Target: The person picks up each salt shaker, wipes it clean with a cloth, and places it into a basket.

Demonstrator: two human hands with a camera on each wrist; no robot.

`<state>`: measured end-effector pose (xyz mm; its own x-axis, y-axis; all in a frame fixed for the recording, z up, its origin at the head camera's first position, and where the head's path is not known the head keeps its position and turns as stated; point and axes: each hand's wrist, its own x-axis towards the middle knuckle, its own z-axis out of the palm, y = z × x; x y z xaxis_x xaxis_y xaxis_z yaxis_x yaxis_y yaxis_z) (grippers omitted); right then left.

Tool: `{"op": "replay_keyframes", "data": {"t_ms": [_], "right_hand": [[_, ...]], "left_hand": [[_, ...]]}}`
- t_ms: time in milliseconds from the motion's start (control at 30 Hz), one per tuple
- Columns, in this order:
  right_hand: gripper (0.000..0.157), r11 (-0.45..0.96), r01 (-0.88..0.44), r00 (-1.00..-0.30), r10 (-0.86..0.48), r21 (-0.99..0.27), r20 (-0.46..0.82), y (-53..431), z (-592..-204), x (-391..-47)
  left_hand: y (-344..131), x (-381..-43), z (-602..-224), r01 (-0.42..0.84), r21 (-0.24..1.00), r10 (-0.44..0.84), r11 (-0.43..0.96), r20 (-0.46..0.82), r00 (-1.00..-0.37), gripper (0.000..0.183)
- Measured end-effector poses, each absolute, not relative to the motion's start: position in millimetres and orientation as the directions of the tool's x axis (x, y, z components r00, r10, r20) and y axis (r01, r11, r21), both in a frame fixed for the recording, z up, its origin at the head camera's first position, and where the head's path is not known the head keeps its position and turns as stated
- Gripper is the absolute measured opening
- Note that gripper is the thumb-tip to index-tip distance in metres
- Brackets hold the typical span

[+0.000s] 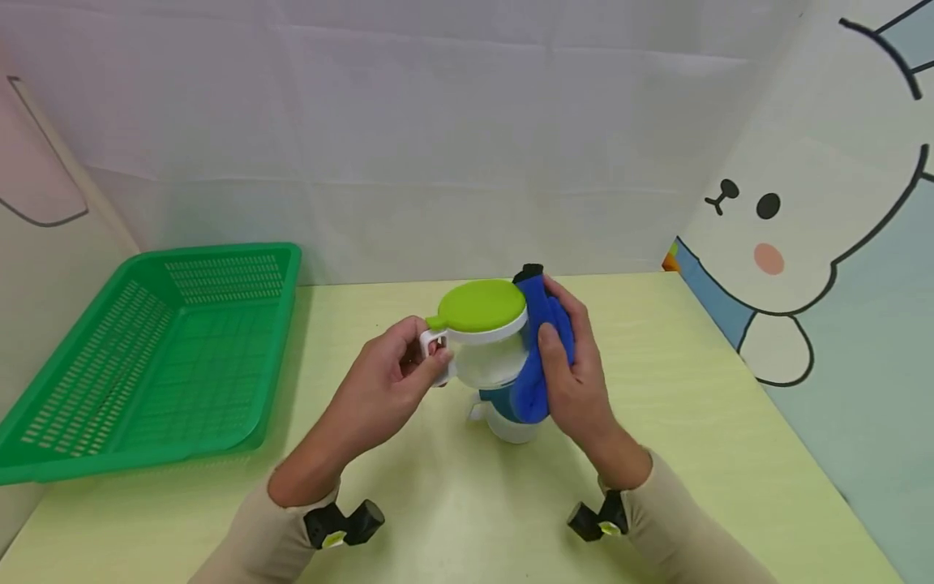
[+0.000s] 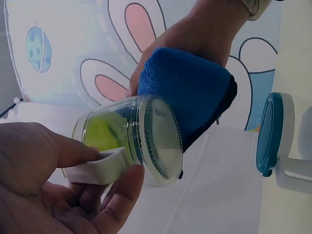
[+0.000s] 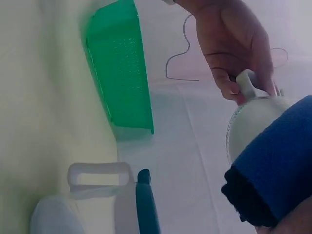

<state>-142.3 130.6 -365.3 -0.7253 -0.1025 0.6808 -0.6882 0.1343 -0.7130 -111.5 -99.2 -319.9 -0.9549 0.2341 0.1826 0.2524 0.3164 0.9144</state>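
Observation:
My left hand [image 1: 379, 385] pinches the white handle [image 2: 97, 168] of a clear jar [image 1: 483, 361] with a lime-green lid [image 1: 481, 306]. Above the table, the jar is held up, its ridged glass base showing in the left wrist view. On its right side, a folded blue cloth [image 1: 536, 357] with a black edge [image 3: 248, 197] lies against the glass. Curled round that cloth is my right hand [image 1: 584, 381]. Behind and below the raised jar stands a second jar [image 1: 513, 427] with a teal lid [image 2: 270, 134] and a white handle [image 3: 100, 175], partly hidden by the first.
A green plastic basket [image 1: 280, 357] with slotted sides stands on the left of the pale yellow table [image 1: 438, 519]. White sheeting [image 1: 438, 162] rises behind the table's back edge. On the right is a wall panel [image 1: 839, 454] with a cartoon animal.

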Motion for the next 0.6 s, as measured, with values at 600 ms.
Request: {"op": "replay_keyframes", "data": {"t_ms": [600], "right_hand": [[0.043, 0.288, -0.776, -0.612, -0.131, -0.561, 0.780, 124.4, -364.7, -144.0]], "left_hand": [[-95.2, -116.5, -317.9, 0.287, 0.882, 0.185, 0.374, 0.232, -0.955, 0.013]]}}
